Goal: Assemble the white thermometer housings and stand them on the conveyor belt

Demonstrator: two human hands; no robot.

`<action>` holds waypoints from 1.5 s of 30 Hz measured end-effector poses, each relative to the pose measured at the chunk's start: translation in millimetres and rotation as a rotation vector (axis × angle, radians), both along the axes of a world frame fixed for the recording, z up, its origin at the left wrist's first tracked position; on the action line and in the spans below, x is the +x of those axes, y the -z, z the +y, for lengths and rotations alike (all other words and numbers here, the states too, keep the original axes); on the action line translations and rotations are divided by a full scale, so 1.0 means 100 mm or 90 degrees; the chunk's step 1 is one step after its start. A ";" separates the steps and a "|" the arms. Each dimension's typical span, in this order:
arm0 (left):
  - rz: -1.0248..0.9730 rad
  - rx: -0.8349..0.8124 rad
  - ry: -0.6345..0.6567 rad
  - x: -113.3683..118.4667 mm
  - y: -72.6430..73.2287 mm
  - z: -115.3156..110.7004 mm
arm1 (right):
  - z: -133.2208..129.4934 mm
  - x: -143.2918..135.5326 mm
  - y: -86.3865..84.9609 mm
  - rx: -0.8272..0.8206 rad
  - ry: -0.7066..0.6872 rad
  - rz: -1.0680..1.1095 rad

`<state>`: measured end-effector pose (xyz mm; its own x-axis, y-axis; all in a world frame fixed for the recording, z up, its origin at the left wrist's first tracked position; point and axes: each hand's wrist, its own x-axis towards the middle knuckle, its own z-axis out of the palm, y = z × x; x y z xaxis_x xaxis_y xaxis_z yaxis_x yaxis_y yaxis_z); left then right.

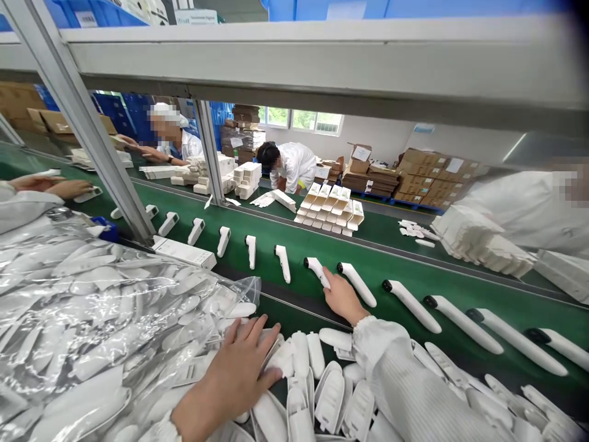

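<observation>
My right hand (344, 298) reaches onto the green belt (257, 230), its fingers at the handle end of a white thermometer-like device (315, 270) with a dark tip; whether it grips or just touches the device I cannot tell. Spread over a heap of white plastic shells (301, 356), my left hand (237, 368) has its fingers apart and rests on the pieces. Similar white devices (409, 305) lie in a row along the belt on both sides of my right hand.
A clear bag (115, 307) of white parts fills the left. A metal post (87, 116) and shelf beam (294, 67) stand ahead. Beyond are open white boxes (329, 209) and several people. Another person's hands (69, 187) work at the far left.
</observation>
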<state>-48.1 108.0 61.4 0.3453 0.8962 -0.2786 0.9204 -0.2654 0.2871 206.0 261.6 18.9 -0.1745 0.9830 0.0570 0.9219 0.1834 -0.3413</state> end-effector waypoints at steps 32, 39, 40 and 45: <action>-0.232 0.166 -0.197 0.37 0.05 0.60 | -0.18 -0.15 -0.23 -0.173 0.167 0.601; -0.663 -0.077 -0.384 0.48 0.06 0.78 | 0.11 0.06 -0.11 -0.223 -0.021 0.450; -0.719 -0.103 -0.395 0.49 0.08 0.78 | 0.12 0.08 -0.09 -0.191 -0.047 0.439; -0.922 -0.161 -0.424 0.53 0.13 0.77 | 0.12 0.15 -0.12 -0.076 -0.085 0.317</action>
